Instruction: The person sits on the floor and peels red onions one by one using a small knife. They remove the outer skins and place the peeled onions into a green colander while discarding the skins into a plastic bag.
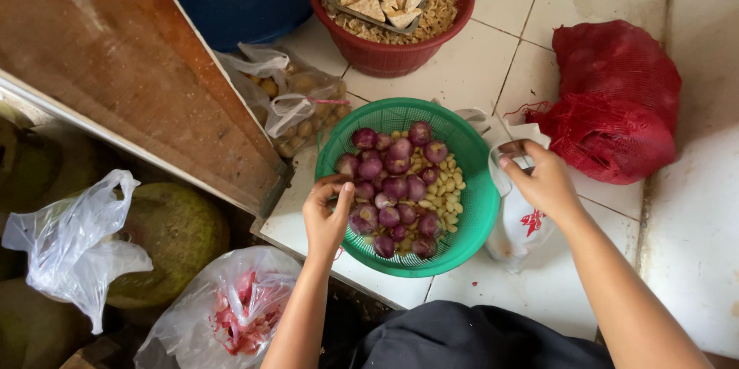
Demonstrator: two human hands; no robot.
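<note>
The green basket (477, 207) of shallots (389, 192) and garlic cloves (443, 184) sits mid-floor on white tile. The left hand (327, 211) grips its rim at nine o'clock, fingers curled over the edge. The right hand (543, 180), at three o'clock, pinches a white plastic bag (516, 223) just beside the basket. At twelve o'clock stands a red basket (392, 57); at two o'clock lies a red mesh sack (616, 100)

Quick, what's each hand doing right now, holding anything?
Left hand: curled on the rim of the green basket, gripping it.
Right hand: fingers pinching the white plastic bag beside the basket.
</note>
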